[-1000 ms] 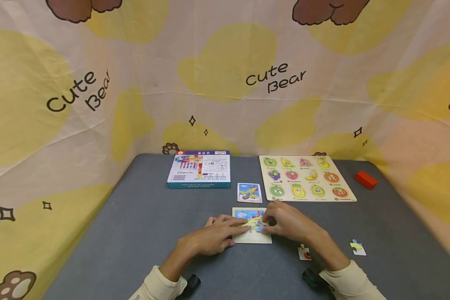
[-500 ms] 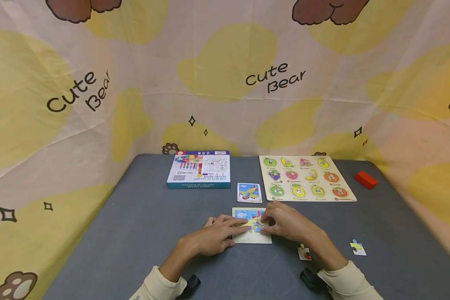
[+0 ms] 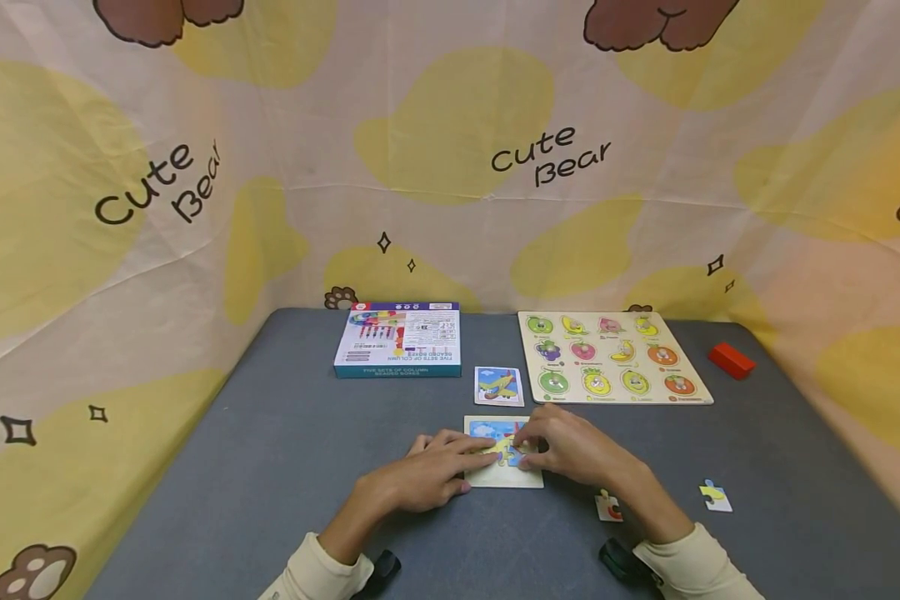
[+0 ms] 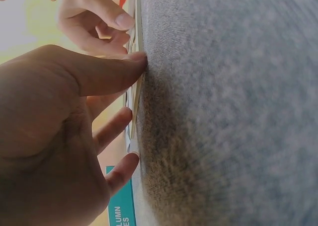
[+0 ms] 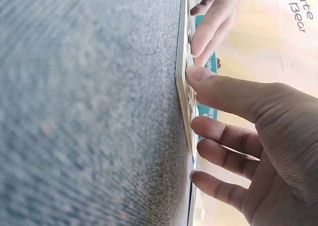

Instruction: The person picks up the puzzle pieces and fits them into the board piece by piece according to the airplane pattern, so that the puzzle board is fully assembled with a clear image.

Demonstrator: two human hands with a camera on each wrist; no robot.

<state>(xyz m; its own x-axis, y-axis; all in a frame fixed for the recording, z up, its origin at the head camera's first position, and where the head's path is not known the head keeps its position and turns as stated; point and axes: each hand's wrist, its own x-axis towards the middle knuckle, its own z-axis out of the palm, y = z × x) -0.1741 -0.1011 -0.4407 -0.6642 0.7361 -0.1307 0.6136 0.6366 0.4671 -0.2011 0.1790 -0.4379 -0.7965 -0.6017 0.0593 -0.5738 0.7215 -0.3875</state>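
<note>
A small jigsaw board (image 3: 504, 477) with a picture of a plane lies flat on the table in front of the person. The left hand (image 3: 429, 471) rests on its left side, fingers stretched over the picture and the thumb at the near left edge. From the right, the right hand (image 3: 570, 442) pinches a blue and yellow puzzle piece (image 3: 514, 457) between thumb and forefinger, down in the board's picture. Its fingers partly hide that piece. Two loose pieces lie to the right: one with red (image 3: 610, 507) by the right wrist, one with yellow (image 3: 716, 496) farther out.
Behind the board lies a plane picture card (image 3: 498, 386). A flat teal and white box (image 3: 397, 343) sits back left, a fruit board (image 3: 617, 358) back right, and a red block (image 3: 732, 360) beyond it. A patterned cloth (image 3: 435, 150) hangs behind the table.
The right hand has shifted slightly left and turned, bringing the pinched piece further into the picture. The left hand stays in place.
</note>
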